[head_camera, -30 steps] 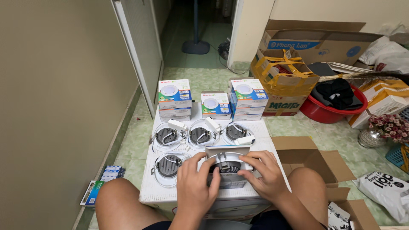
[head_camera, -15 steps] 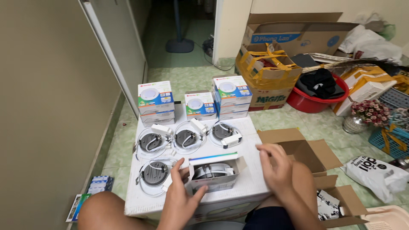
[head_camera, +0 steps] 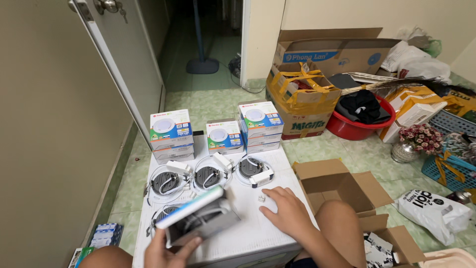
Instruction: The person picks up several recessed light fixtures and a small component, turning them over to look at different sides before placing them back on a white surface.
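Note:
My left hand (head_camera: 166,250) holds an open small carton (head_camera: 198,218) with a round downlight inside, lifted and tilted above the white table top (head_camera: 258,233). My right hand (head_camera: 287,211) rests flat on that top, fingers spread, next to a tiny white connector (head_camera: 261,198). Three unpacked round downlights (head_camera: 210,176) with white driver boxes and wires lie in a row beyond the hands. A fourth downlight (head_camera: 161,214) shows partly behind the carton. Three stacks of boxed lights (head_camera: 171,131) stand along the far edge.
An empty open cardboard box (head_camera: 337,186) sits on the floor right of the table. Further back stand taped cartons (head_camera: 302,101), a red basin with dark cloth (head_camera: 359,116), a flower vase (head_camera: 404,149) and a blue basket (head_camera: 448,166). An open door (head_camera: 124,69) is at left.
My left hand has lifted and tilted the carton with the light toward the left. My right hand left the carton and came down flat on the table. The camera view rose slightly.

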